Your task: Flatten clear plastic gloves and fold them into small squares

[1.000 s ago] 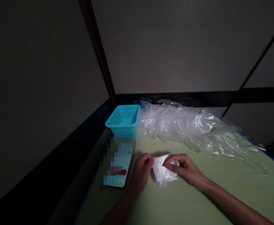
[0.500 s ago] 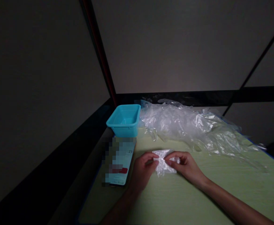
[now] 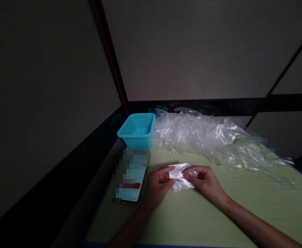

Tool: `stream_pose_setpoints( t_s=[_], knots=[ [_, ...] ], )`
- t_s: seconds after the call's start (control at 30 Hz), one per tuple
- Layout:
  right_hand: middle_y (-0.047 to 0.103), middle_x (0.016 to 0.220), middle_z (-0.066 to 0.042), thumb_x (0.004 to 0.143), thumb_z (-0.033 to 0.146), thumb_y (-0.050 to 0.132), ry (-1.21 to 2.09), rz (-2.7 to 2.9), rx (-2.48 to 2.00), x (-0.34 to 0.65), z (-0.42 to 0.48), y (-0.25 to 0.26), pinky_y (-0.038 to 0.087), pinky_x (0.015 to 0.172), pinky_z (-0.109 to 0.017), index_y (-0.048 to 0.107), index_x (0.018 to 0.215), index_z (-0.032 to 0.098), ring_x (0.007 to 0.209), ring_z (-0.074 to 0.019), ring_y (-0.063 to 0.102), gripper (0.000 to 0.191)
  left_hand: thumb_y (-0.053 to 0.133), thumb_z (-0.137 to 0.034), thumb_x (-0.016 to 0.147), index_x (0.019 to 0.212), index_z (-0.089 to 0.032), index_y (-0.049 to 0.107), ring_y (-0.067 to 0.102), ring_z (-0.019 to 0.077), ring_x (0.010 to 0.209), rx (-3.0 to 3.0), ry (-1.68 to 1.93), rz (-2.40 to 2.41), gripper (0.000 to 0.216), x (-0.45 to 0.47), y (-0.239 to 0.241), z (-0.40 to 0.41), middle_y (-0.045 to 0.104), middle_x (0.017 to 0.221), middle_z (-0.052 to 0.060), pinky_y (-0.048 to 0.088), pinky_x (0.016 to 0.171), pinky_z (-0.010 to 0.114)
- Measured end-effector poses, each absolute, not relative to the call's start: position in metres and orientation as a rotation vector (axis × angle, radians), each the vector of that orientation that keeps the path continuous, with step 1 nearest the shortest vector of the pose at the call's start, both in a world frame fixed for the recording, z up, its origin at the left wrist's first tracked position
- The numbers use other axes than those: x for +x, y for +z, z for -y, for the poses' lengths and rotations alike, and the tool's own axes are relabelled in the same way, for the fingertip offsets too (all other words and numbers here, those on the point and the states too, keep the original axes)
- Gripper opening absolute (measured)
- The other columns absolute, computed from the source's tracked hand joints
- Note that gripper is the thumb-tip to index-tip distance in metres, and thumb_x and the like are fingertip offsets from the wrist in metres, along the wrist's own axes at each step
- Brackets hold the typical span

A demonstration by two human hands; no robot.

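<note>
2 dim walls [image 3: 182, 51] around blue-edged green table [image 3: 192, 220]; right grip [image 3: 206, 181] pinching plastic piece [image 3: 179, 175], left grip [image 3: 156, 187] parted at edge.

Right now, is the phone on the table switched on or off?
On: the phone has a glowing pale screen, with the digits 24 and a red bar showing, though part is pixelated.

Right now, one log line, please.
left hand: open at small plastic piece | right hand: pinching it | phone: beside left hand | blue tub: beyond phone
</note>
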State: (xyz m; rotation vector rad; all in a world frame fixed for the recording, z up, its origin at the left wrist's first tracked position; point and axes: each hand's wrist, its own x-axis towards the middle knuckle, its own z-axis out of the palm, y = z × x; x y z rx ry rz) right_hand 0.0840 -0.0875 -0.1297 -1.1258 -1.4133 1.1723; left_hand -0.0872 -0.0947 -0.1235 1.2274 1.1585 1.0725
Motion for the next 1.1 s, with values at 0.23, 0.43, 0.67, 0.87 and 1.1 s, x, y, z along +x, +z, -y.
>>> stream_pose_setpoints(
  t_s=[0.23, 0.43, 0.67, 0.87, 1.1],
  knots=[
    [0.068, 0.066, -0.003, 0.066, 0.036, 0.069, 1.193, 1.401, -1.112, 0.084, 0.088, -0.133, 0.045, 0.051, -0.025, 0.071, 0.067, 0.018, 0.055, -0.0136, 0.057, 0.018, 0.067, -0.02, 0.062, 0.112, -0.016, 0.062, 0.062, 0.0177, 0.065, 1.231, 1.036, -1.131, 0.05, -0.09, -0.129, 0.093, 0.069, 0.075, 0.004, 0.045, 0.06, 0.025],
    [0.067, 0.065, -0.003, 0.065, 0.036, 0.07, 1.194, 1.391, -1.117, 0.084, 0.088, -0.134, 0.044, 0.049, -0.024, 0.071, 0.069, 0.017, 0.054, -0.0129, 0.056, 0.019, 0.068, -0.021, 0.062, 0.112, -0.019, 0.063, 0.053, 0.0118, 0.053, 1.28, 1.03, -1.172, 0.051, -0.091, -0.128, 0.094, 0.061, 0.061, -0.001, 0.037, 0.049, 0.02],
    [0.067, 0.064, -0.003, 0.065, 0.039, 0.07, 1.205, 1.408, -1.113, 0.085, 0.089, -0.133, 0.044, 0.047, -0.024, 0.072, 0.07, 0.018, 0.052, -0.0132, 0.056, 0.022, 0.069, -0.017, 0.06, 0.12, -0.018, 0.057, 0.052, 0.011, 0.053, 1.236, 1.013, -1.13, 0.061, -0.093, -0.129, 0.093, 0.059, 0.058, -0.003, 0.037, 0.052, 0.019],
    [0.066, 0.062, -0.003, 0.064, 0.037, 0.072, 1.261, 1.344, -1.108, 0.084, 0.089, -0.135, 0.044, 0.047, -0.023, 0.072, 0.069, 0.018, 0.051, -0.012, 0.055, 0.021, 0.068, -0.014, 0.059, 0.128, -0.018, 0.047, 0.062, 0.0185, 0.074, 1.212, 1.012, -1.027, 0.072, -0.093, -0.124, 0.093, 0.068, 0.09, 0.006, 0.047, 0.061, 0.024],
    [0.068, 0.066, -0.005, 0.065, 0.04, 0.07, 1.122, 1.397, -1.122, 0.087, 0.088, -0.13, 0.046, 0.049, -0.025, 0.071, 0.07, 0.018, 0.054, -0.0143, 0.058, 0.023, 0.07, -0.017, 0.06, 0.123, -0.015, 0.051, 0.062, 0.0239, 0.092, 1.072, 1.083, -0.935, 0.066, -0.089, -0.113, 0.096, 0.065, 0.107, 0.009, 0.05, 0.072, 0.028]
  ],
)
